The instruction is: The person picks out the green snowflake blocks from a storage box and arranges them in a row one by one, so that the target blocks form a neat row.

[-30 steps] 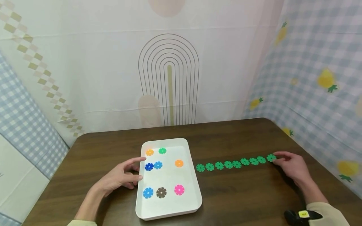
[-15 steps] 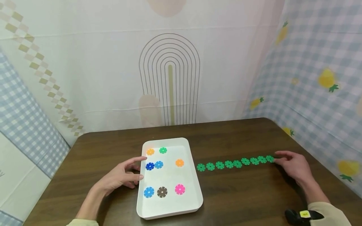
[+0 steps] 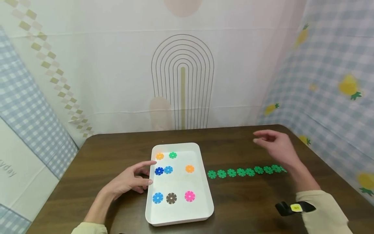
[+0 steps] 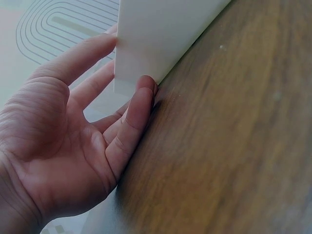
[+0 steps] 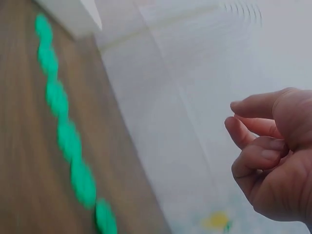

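Note:
A white tray [image 3: 201,208] stands on the table, and my left hand [image 3: 130,178] rests against its left rim with index finger and thumb. In the left wrist view the fingertips touch the wall of the tray [image 4: 151,44], the fingers loosely bent. A row of several green notched discs [image 3: 241,172] runs along the table to the right of the tray, lying edge to edge. My right hand [image 3: 276,144] is raised above the right end of that row, fingers loosely curled, holding nothing visible. Its forearm hides the last disc partly.
Inside the tray lie loose notched discs: orange [image 3: 190,168], light green [image 3: 173,155], dark blue [image 3: 159,171], light blue [image 3: 157,198], brown [image 3: 171,198] and pink [image 3: 189,196]. A cloth-covered wall [image 3: 122,81] rises behind the brown table [image 3: 242,208].
My right hand has let go of the last green disc and lifted up and leftward, away from the row. My left hand stays at the tray; the head view has shifted slightly.

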`<action>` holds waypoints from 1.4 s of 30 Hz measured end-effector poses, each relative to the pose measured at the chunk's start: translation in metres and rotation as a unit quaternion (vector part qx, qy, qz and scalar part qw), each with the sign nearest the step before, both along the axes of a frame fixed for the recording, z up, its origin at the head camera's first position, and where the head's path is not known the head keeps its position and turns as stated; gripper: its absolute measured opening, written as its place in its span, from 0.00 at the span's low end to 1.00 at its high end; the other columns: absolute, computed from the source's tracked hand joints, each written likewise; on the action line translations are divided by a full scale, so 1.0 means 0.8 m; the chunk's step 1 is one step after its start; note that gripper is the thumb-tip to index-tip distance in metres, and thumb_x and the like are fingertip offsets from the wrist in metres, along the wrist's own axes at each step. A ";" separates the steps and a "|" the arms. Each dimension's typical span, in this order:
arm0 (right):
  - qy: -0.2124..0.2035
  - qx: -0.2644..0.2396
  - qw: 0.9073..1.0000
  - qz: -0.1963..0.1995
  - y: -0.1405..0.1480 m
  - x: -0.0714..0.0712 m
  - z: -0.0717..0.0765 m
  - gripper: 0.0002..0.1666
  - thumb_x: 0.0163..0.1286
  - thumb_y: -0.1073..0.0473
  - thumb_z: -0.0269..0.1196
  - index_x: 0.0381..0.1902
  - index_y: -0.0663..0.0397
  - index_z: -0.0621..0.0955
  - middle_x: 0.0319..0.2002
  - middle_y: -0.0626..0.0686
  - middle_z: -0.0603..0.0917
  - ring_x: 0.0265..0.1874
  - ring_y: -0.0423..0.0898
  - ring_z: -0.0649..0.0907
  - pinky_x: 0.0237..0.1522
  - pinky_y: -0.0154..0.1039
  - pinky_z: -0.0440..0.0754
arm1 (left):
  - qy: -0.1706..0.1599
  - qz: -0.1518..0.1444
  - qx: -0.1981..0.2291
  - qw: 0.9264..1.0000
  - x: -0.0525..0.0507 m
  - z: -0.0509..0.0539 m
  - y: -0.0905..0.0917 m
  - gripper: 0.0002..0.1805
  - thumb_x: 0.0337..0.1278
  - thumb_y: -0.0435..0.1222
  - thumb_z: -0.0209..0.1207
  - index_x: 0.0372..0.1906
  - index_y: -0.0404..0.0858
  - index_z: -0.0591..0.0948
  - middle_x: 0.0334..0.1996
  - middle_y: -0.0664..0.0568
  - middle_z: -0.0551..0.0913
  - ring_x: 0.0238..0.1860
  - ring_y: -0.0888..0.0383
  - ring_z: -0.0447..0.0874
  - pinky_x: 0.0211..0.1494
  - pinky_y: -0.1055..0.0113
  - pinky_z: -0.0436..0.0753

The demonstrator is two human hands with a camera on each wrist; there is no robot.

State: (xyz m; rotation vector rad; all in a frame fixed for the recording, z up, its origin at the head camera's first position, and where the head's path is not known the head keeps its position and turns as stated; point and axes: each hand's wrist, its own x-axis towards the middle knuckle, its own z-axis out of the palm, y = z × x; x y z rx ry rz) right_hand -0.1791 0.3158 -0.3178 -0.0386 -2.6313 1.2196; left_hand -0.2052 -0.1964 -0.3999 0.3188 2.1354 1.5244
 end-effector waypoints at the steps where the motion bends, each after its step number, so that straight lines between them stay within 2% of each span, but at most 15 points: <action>1: -0.001 -0.006 1.000 0.018 -0.014 -0.006 0.006 0.23 0.77 0.49 0.67 0.61 0.58 0.84 0.36 0.45 0.81 0.30 0.41 0.74 0.29 0.39 0.74 | 0.000 0.002 -0.001 1.000 0.000 0.000 0.000 0.41 0.64 0.41 0.71 0.80 0.47 0.68 0.57 0.37 0.76 0.40 0.50 0.83 0.43 0.56 0.88; 3: -0.008 -0.016 0.999 0.045 -0.042 -0.018 0.016 0.22 0.75 0.50 0.69 0.60 0.58 0.85 0.35 0.45 0.82 0.31 0.41 0.75 0.30 0.37 0.75 | 0.004 0.000 0.001 1.000 0.000 0.000 0.000 0.41 0.64 0.41 0.71 0.80 0.47 0.68 0.57 0.37 0.77 0.40 0.50 0.83 0.43 0.56 0.88; 5: -0.023 -0.033 0.997 0.070 -0.069 -0.031 0.023 0.21 0.75 0.52 0.69 0.58 0.58 0.86 0.34 0.48 0.80 0.28 0.41 0.74 0.28 0.37 0.75 | 0.006 -0.004 0.005 1.000 0.000 0.000 0.000 0.41 0.64 0.40 0.71 0.80 0.47 0.68 0.57 0.38 0.77 0.40 0.50 0.83 0.42 0.55 0.88; 9: -0.059 -0.068 0.989 0.114 -0.122 -0.051 0.029 0.19 0.73 0.55 0.70 0.57 0.58 0.86 0.33 0.50 0.78 0.22 0.41 0.70 0.24 0.36 0.71 | 0.009 -0.009 0.017 1.000 0.001 0.000 0.001 0.40 0.65 0.39 0.70 0.80 0.45 0.67 0.56 0.38 0.77 0.39 0.51 0.83 0.41 0.55 0.88; 12: -0.083 -0.098 0.983 0.134 -0.157 -0.063 0.023 0.18 0.73 0.58 0.69 0.56 0.60 0.86 0.33 0.50 0.79 0.19 0.41 0.68 0.22 0.35 0.69 | 0.010 -0.009 0.022 1.000 0.003 0.000 0.000 0.40 0.66 0.38 0.70 0.80 0.45 0.68 0.56 0.38 0.77 0.38 0.51 0.83 0.40 0.56 0.88; 17: -0.119 -0.151 0.969 0.157 -0.207 -0.082 0.002 0.15 0.73 0.62 0.69 0.54 0.61 0.86 0.34 0.51 0.84 0.14 0.41 0.62 0.19 0.33 0.63 | 0.010 -0.008 0.025 1.000 0.003 -0.001 -0.001 0.40 0.65 0.38 0.70 0.79 0.45 0.68 0.55 0.38 0.78 0.38 0.51 0.83 0.40 0.57 0.87; 18: -0.125 -0.156 0.967 0.159 -0.215 -0.084 -0.002 0.14 0.73 0.62 0.68 0.54 0.60 0.86 0.35 0.52 0.85 0.15 0.41 0.64 0.20 0.34 0.62 | 0.010 -0.007 0.026 1.000 0.003 -0.001 -0.002 0.40 0.65 0.38 0.70 0.79 0.45 0.68 0.55 0.38 0.78 0.38 0.51 0.83 0.40 0.57 0.87; 24: -0.148 -0.156 0.966 0.144 -0.257 -0.102 -0.027 0.11 0.74 0.61 0.67 0.51 0.58 0.88 0.46 0.59 0.90 0.19 0.44 0.67 0.20 0.34 0.62 | 0.011 -0.006 0.029 0.999 0.003 -0.002 -0.002 0.40 0.65 0.38 0.71 0.79 0.47 0.69 0.55 0.38 0.78 0.38 0.52 0.83 0.39 0.57 0.87; 28: -0.167 -0.158 0.965 0.125 -0.272 -0.109 -0.044 0.10 0.74 0.61 0.68 0.50 0.57 0.89 0.46 0.56 0.90 0.21 0.46 0.67 0.21 0.34 0.62 | 0.010 -0.004 0.025 1.000 0.002 0.000 0.001 0.40 0.65 0.39 0.71 0.79 0.47 0.69 0.54 0.39 0.78 0.38 0.52 0.83 0.40 0.57 0.87; 32: -0.179 -0.160 0.964 0.118 -0.281 -0.112 -0.058 0.11 0.72 0.61 0.70 0.50 0.58 0.89 0.44 0.55 0.89 0.18 0.45 0.65 0.22 0.34 0.64 | 0.010 -0.002 0.019 1.000 0.002 0.001 0.004 0.39 0.64 0.39 0.71 0.78 0.48 0.70 0.54 0.39 0.78 0.38 0.51 0.83 0.40 0.57 0.88; 42: -0.196 -0.133 0.967 0.091 -0.307 -0.118 -0.077 0.10 0.71 0.63 0.71 0.49 0.55 0.89 0.46 0.57 0.86 0.15 0.45 0.67 0.22 0.32 0.68 | 0.009 0.006 0.024 1.000 0.002 0.000 0.000 0.39 0.63 0.38 0.72 0.78 0.47 0.71 0.54 0.39 0.79 0.37 0.51 0.83 0.39 0.58 0.88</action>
